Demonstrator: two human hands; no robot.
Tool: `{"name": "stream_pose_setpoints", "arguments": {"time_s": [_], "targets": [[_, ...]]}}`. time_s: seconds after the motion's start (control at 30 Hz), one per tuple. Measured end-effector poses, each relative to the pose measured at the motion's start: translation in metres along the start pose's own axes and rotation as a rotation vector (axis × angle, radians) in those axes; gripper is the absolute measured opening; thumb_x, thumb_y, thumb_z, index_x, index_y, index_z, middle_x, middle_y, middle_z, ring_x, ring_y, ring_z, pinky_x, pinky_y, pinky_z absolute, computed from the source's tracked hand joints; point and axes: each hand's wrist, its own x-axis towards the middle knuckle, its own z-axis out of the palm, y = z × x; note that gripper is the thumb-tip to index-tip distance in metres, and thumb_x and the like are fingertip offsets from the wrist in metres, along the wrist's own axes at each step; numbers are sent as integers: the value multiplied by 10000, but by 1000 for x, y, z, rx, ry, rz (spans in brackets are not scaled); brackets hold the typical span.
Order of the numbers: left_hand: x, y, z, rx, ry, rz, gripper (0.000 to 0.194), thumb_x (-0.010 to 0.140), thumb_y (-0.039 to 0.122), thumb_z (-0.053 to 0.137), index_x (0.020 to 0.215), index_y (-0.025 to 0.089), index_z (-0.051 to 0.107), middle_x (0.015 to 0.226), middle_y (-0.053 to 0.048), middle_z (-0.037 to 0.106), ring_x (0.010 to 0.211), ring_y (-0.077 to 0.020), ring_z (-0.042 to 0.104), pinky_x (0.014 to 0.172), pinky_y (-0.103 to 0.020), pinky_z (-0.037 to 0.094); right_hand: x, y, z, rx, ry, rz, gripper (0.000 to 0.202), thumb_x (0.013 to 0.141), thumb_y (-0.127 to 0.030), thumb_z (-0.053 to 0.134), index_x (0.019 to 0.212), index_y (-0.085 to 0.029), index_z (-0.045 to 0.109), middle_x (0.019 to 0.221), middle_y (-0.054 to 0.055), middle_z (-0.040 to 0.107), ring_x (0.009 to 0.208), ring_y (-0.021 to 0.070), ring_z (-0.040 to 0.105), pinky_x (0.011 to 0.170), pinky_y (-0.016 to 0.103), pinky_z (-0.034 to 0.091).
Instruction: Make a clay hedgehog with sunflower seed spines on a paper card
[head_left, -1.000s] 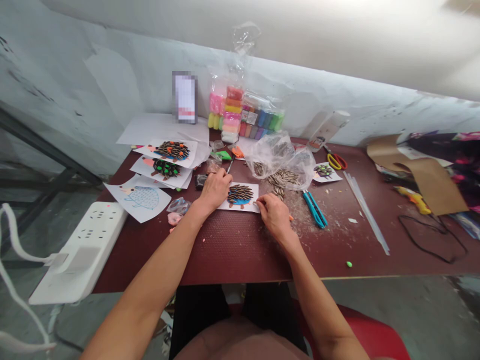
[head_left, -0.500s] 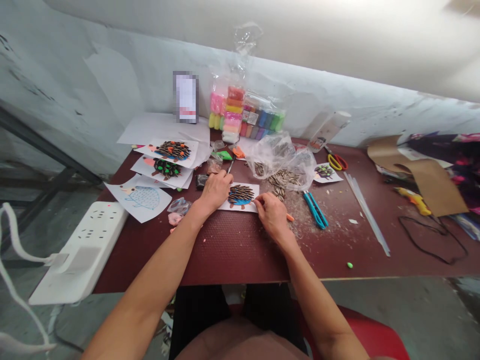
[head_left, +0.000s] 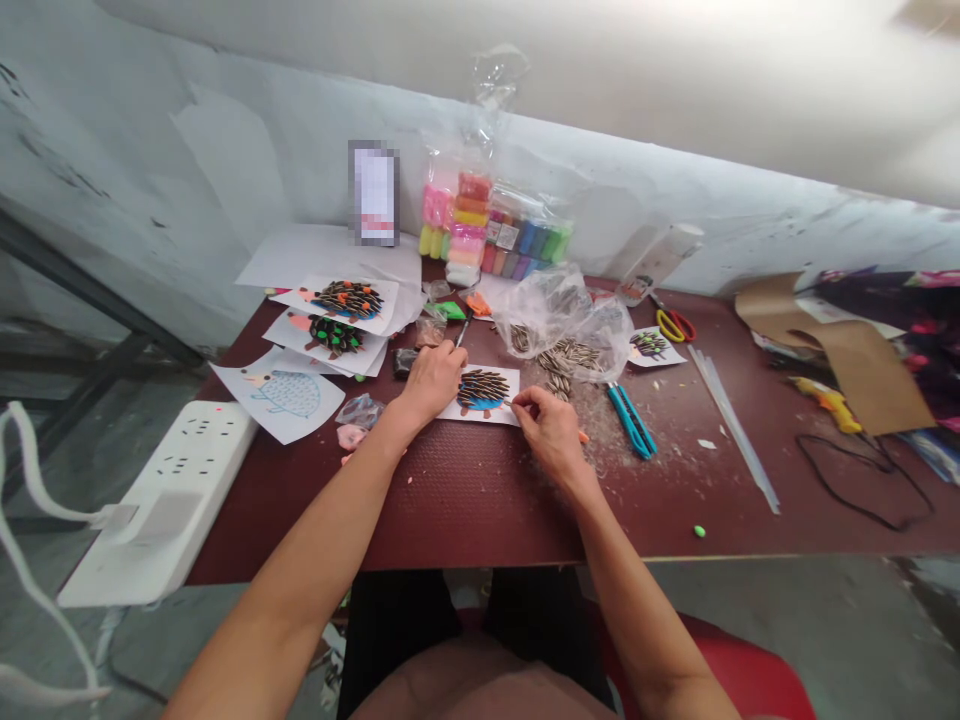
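A white card (head_left: 487,413) lies in front of me with a hedgehog figure (head_left: 484,388), its blue body covered in dark striped spines that look like sunflower seed shells. My left hand (head_left: 435,380) holds down the card's left side with bent fingers. At the right edge, my right hand (head_left: 547,425) pinches thumb and forefinger together, with a tiny pale tip showing between them that is too small to name. Striped seed shells (head_left: 568,355) spill from a clear plastic bag (head_left: 555,300) behind. An orange stick-like piece (head_left: 583,437) lies partly hidden beside my right hand.
Hedgehog cards (head_left: 349,298) and a drawn hedgehog sheet (head_left: 285,393) lie left. A power strip (head_left: 187,450) sits at the table's left edge. To the right are a teal cutter (head_left: 631,420), scissors (head_left: 675,323), glue sticks (head_left: 735,430) and a yellow glue gun (head_left: 829,402). Coloured clay packs (head_left: 469,225) stand behind.
My right hand has shifted slightly right and its fingertips have drawn back a little from the hedgehog, showing the pale tip. My left hand stays in place on the card.
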Motion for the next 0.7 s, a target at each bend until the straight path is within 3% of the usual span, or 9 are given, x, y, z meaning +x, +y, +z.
{"name": "stream_pose_setpoints", "arguments": {"time_s": [0.23, 0.7], "targets": [[1, -2, 4, -4, 14, 2, 279, 989, 127, 464, 1115, 153, 711, 1109, -136, 676, 979, -263, 645, 869, -372, 442, 1, 1, 3, 21, 24, -12, 174, 838, -221, 615, 909, -221, 774, 845, 35, 771, 735, 185, 659, 709, 275, 463], [1, -2, 3, -1, 6, 3, 276, 1001, 140, 455, 1107, 147, 710, 1111, -134, 679, 979, -265, 639, 864, -372, 430, 1, 5, 11, -146, 44, -102, 185, 886, -157, 596, 882, -223, 768, 860, 45, 762, 727, 182, 657, 725, 273, 450]]}}
